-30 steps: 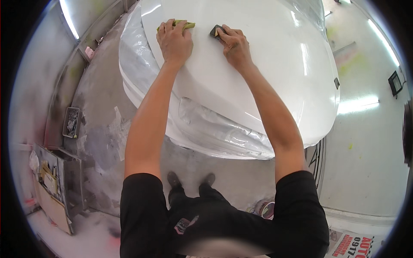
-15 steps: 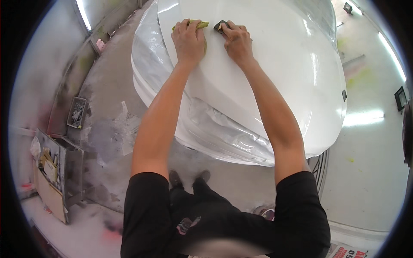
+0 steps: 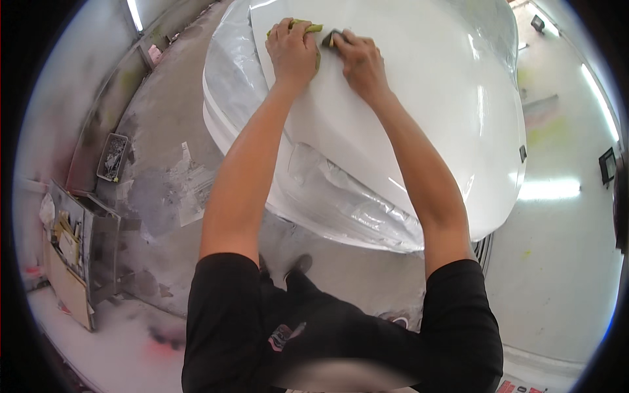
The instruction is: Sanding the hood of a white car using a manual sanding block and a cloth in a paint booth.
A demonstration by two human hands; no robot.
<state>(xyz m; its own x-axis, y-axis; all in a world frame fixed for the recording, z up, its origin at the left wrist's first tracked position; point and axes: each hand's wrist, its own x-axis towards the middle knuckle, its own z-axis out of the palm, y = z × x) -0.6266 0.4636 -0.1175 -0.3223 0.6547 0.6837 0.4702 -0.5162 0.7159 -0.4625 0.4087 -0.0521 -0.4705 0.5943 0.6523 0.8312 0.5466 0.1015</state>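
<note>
A large white car hood fills the upper middle of the view, edged by clear plastic film. My left hand presses a yellow-green cloth onto the hood near its left edge, fingers curled over it. Close by on the right, my right hand grips a small dark pad against the white surface. A bit of yellow shows at the pad's side; its exact kind is unclear. Both arms stretch far forward, and a narrow gap separates the hands.
To the left, a grey metal cart holds tools, and a grey tray lies by the wall. Paper scraps lie on the stained floor. A lamp is on the right wall. The film-covered front edge curves between me and the hood.
My right hand has turned slightly, and the dark pad sits a little farther left, closer to the cloth. My left hand stays on the cloth. The whole view has shifted slightly.
</note>
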